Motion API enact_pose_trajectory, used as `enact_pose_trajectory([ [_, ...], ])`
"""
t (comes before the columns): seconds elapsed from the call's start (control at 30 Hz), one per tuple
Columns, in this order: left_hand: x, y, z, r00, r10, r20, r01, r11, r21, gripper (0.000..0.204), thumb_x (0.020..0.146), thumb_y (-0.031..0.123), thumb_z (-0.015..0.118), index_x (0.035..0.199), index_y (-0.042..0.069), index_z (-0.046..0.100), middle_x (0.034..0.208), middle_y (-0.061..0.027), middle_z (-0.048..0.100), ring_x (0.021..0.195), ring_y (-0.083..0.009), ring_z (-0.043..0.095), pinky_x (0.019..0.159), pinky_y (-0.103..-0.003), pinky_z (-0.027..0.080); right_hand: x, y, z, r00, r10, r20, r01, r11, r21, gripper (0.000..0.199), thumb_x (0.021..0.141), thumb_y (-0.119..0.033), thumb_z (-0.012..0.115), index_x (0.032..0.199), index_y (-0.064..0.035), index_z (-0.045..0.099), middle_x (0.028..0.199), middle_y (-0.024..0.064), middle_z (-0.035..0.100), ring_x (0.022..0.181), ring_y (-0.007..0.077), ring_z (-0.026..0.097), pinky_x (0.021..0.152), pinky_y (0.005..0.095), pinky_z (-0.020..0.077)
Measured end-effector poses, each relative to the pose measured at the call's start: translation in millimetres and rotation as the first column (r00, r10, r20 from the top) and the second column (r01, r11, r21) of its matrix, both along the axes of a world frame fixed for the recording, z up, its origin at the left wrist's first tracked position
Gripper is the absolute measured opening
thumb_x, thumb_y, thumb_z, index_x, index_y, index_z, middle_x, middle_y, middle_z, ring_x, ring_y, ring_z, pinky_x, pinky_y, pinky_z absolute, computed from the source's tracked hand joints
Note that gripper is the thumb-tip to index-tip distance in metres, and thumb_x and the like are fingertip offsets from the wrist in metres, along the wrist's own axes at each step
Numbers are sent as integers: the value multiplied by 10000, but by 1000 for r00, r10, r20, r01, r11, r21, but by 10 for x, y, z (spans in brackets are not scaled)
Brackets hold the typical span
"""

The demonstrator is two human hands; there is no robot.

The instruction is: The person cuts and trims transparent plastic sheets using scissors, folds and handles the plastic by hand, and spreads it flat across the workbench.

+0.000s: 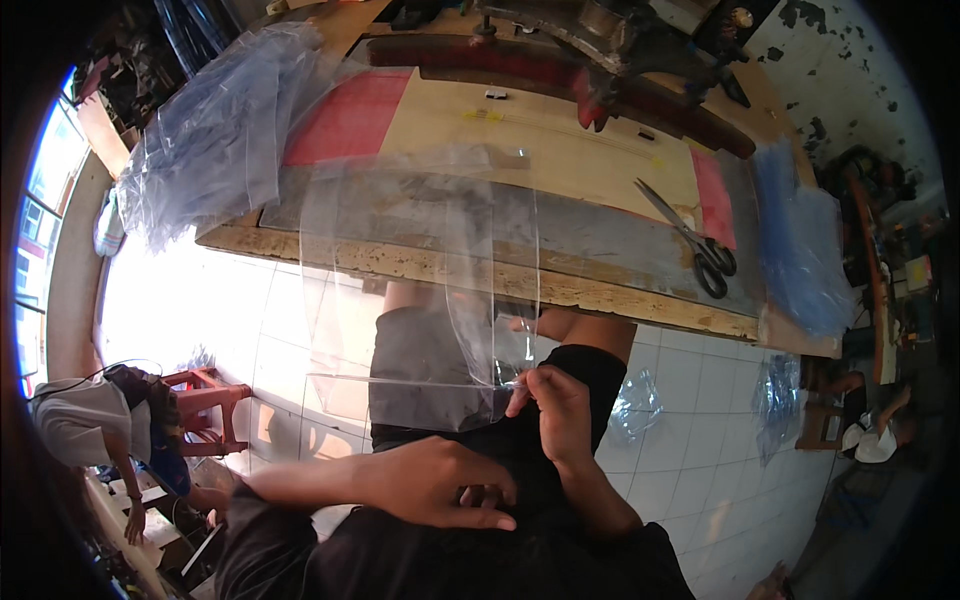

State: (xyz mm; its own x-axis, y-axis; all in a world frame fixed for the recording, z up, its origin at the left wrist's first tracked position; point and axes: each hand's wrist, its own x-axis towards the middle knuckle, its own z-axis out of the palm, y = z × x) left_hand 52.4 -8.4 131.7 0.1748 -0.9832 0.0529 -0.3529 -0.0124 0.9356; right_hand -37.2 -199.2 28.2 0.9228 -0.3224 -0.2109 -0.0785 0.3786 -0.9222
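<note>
A clear plastic bag or sheet (410,300) hangs over the front edge of the worktable (480,272) and reaches down over my lap. My right hand (558,405) pinches its lower right corner between thumb and fingers. Close to my body, my left hand (455,487) is loosely curled with the thumb held apart. Nothing shows in it, and it is below the plastic's lower edge. Black-handled scissors (700,248) lie on the table's right part, blades pointing away to the left.
Clear plastic is heaped at the left (220,130), with a bluish stack (800,240) at the right. A dark red metal press bar (520,70) spans the back over a cream and pink board (540,125). Other people sit at far left (90,425) and right (872,440), near a red stool (208,405).
</note>
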Motion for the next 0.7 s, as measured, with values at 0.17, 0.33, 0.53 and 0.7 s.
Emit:
enact_pose_trajectory([
  [0.17, 92, 17, -1140, 978, 179, -112, -123, 914, 386, 165, 969, 221, 665, 1024, 70, 699, 1015, -140, 728, 935, -320, 713, 798, -407, 566, -114, -52, 22, 997, 37, -61, -39, 999, -30, 223, 1048, -115, 540, 941, 46, 650, 825, 111, 663, 694, 173, 645, 659, 309, 528],
  [0.33, 278, -355, -1905, -224, 123, -967, -316, 929, 192, 618, 1069, 495, 419, 1472, 28, 468, 1479, -209, 529, 1331, -377, 543, 1068, -460, 456, -327, -179, -106, 984, 147, -97, -145, 989, 27, 223, 1026, -109, 536, 883, 31, 635, 794, 96, 639, 678, 184, 632, 668, 327, 531],
  [0.53, 287, -558, -1553, -152, -247, -957, -342, 922, -183, 700, 1047, 650, 299, 1391, 85, 529, 1557, -241, 414, 1460, -409, 373, 1186, -521, 318, -501, -237, -93, 948, 250, -194, -250, 968, 28, 233, 1033, -109, 536, 903, 36, 665, 815, 72, 655, 749, 142, 651, 748, 286, 509],
  [0.7, 145, -538, -1396, -10, -394, -919, -395, 846, -358, 698, 988, 751, 338, 1287, 164, 569, 1588, -229, 371, 1497, -387, 319, 1198, -560, 272, -542, -326, -41, 880, 391, -270, -410, 912, -15, 227, 1044, -129, 554, 931, 34, 665, 827, 60, 654, 793, 136, 659, 790, 291, 521],
])
